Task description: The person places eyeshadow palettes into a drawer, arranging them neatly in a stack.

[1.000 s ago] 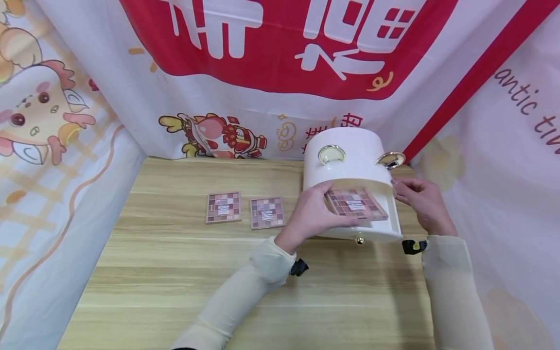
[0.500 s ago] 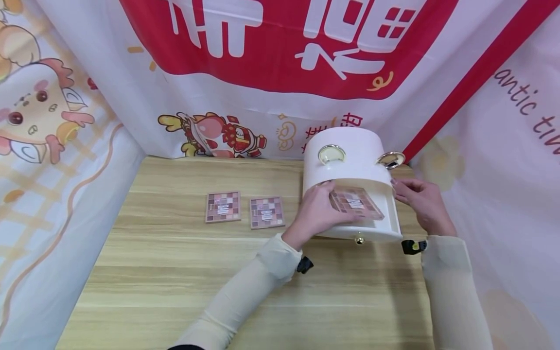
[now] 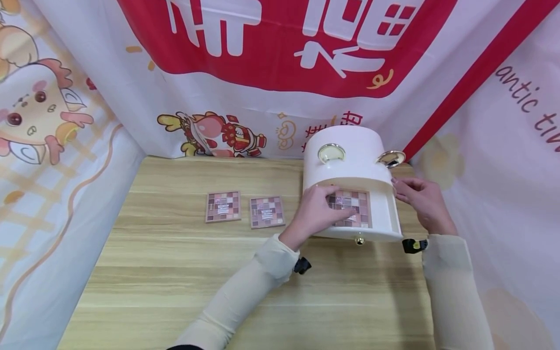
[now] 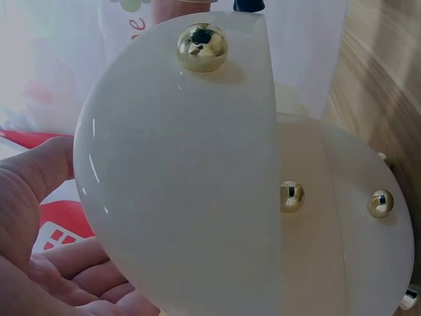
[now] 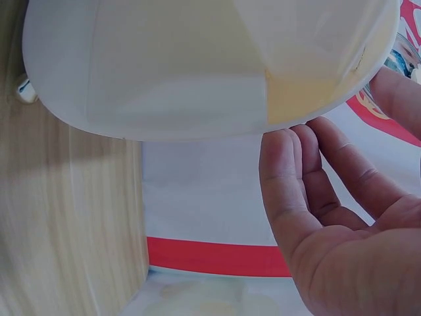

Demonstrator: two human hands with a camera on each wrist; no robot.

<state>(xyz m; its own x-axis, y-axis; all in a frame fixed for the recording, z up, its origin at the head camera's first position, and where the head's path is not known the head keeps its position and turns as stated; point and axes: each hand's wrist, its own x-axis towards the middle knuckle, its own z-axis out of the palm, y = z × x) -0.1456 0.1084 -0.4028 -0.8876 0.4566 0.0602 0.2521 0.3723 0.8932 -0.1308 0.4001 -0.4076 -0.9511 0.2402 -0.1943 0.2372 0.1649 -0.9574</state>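
In the pulled-out drawer (image 3: 387, 214) of the white box (image 3: 350, 138), has one eyeshadow-style palette (image 3: 360, 200) lying flat, face up, under the left hand (image 3: 312, 210). Spreads left thumb and fingers apart over its left part, likely to guide it level; can't tell whether pinching or only touching. Touches the box's side with the right hand (image 3: 425, 204), fingers fairly straight, clamped on nothing visible, probably to brace against shifting. Has a second palette (image 3: 223, 207) and a third palette (image 3: 267, 212) just beside each other on the tabletop (image 3: 210, 262), left of the box, likely for easy left-hand reach. Count three palettes, one box, one open drawer, two gold-rimmed ovals (image 3: 391, 159), three round gold knobs (image 4: 202, 47) from the left wrist, two hands.
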